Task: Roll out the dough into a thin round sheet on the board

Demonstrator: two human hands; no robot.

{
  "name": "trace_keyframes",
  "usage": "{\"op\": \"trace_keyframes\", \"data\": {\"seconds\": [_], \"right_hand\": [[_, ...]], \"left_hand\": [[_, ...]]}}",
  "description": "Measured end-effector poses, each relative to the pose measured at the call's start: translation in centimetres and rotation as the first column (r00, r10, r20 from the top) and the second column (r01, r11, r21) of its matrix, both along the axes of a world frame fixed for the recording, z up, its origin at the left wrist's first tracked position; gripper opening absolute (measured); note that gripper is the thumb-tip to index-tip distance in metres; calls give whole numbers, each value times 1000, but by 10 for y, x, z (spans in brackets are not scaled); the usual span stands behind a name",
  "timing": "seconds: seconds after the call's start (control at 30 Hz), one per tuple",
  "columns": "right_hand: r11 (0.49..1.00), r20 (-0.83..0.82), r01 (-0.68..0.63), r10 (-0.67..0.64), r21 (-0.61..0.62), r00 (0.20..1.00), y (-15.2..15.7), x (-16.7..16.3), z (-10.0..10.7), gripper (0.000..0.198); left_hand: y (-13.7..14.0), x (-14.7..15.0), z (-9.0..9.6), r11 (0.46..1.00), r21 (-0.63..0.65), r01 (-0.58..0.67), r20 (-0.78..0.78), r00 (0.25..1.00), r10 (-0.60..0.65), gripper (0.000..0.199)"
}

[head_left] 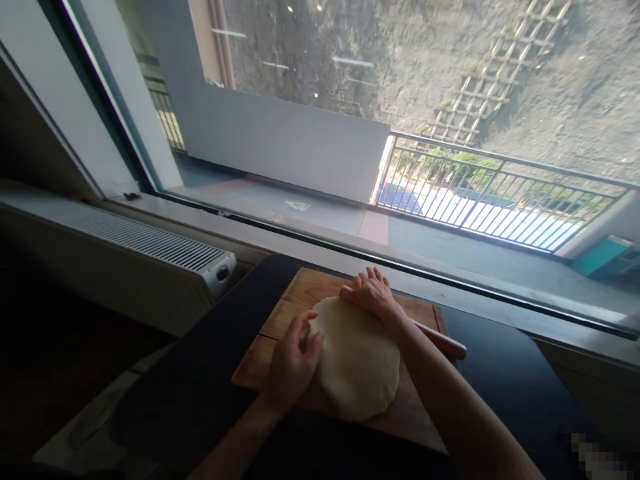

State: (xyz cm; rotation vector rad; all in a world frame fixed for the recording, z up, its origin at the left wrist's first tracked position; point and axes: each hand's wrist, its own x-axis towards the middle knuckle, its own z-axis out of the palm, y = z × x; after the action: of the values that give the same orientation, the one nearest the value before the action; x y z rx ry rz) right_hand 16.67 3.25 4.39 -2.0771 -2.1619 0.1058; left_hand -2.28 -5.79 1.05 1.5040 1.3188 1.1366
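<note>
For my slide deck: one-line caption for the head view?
Both hands, left hand and right hand, rest on flattened dough on a wooden board.

One dough round (357, 360), one board (310, 293), two hands (293, 360).

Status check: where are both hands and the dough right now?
Left hand flat on the dough's near-left edge. Right hand on its far edge. Dough a flat round on the wooden board. Rolling pin beside the right forearm.

Our view: one head camera, looking forward and down.
Facing: toward the window (400, 100) ahead of us.
Nearness: close above the cutting board (280, 313), low in our frame.
Shared part: none, a single view.
</note>
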Motion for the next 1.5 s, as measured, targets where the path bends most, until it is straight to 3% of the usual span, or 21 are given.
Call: {"op": "trace_keyframes", "data": {"seconds": [0.07, 0.17, 0.27, 0.33, 0.4, 0.47, 0.53, 0.7, 0.77, 0.83, 0.93, 1.0, 1.07, 1.23, 1.3, 1.43, 1.5], "right_hand": [[1000, -10, 10, -10, 28, 1000, 3, -2, -2, 44], [993, -39, -82, 86, 87, 996, -28, -16, -15, 50], [979, -26, -167, 171, 113, 985, -46, -23, -22, 52], [985, -17, -156, 158, 70, 987, -33, -18, -17, 50], [996, -7, -84, 84, -7, 996, -7, -9, -9, 50], [999, 10, -29, 29, -44, 1000, 10, -3, -1, 50], [999, -6, -38, 38, -19, 999, 6, -8, -1, 50], [969, -55, -228, 234, 98, 971, -64, -38, -21, 55], [959, -34, -254, 260, 127, 965, -69, -41, -23, 55], [979, -20, -171, 174, 113, 985, -46, -34, -18, 54], [1000, 8, -16, 16, -15, 1000, 7, -16, -5, 55], [996, 16, 9, -8, -84, 1000, 25, -11, 0, 56], [996, -12, -32, 31, -87, 999, 19, -15, -2, 54], [972, -52, -222, 226, 74, 973, -29, -32, -24, 55], [977, -32, -200, 202, 74, 979, -18, -26, -24, 55], [1000, -18, 23, -24, -13, 1000, 39, 0, -10, 53], [996, -23, 81, -82, -44, 996, 49, 4, -6, 54]], "left_hand": [[-11, -1, 1, 995, -85, 58, 63, 997, -53, 54], [-29, -5, 2, 941, -283, 184, 131, 980, -152, 73], [-36, -11, 3, 893, -359, 271, 135, 962, -237, 70], [-31, -14, 5, 938, -275, 213, 28, 976, -214, 62], [-20, -15, 7, 986, -144, 80, -173, 979, -105, 55], [-5, -15, 9, 999, -25, -29, -357, 934, 18, 50], [9, -13, 10, 995, 59, -77, -448, 889, 95, 49], [29, -6, 2, 973, 183, -143, -468, 857, 214, 44], [31, -4, -3, 970, 202, -137, -498, 838, 222, 42], [30, -3, -7, 970, 208, -127, -504, 836, 217, 42], [28, -4, -9, 970, 211, -124, -465, 860, 211, 41], [28, -5, -9, 969, 215, -124, -431, 878, 208, 39], [27, -6, -9, 968, 219, -123, -400, 894, 204, 38], [28, -6, -9, 968, 214, -127, -369, 907, 201, 35], [28, -6, -9, 970, 208, -127, -364, 910, 197, 34], [28, -6, -9, 974, 186, -130, -348, 918, 189, 32], [28, -6, -9, 975, 177, -133, -338, 922, 187, 33]]}}
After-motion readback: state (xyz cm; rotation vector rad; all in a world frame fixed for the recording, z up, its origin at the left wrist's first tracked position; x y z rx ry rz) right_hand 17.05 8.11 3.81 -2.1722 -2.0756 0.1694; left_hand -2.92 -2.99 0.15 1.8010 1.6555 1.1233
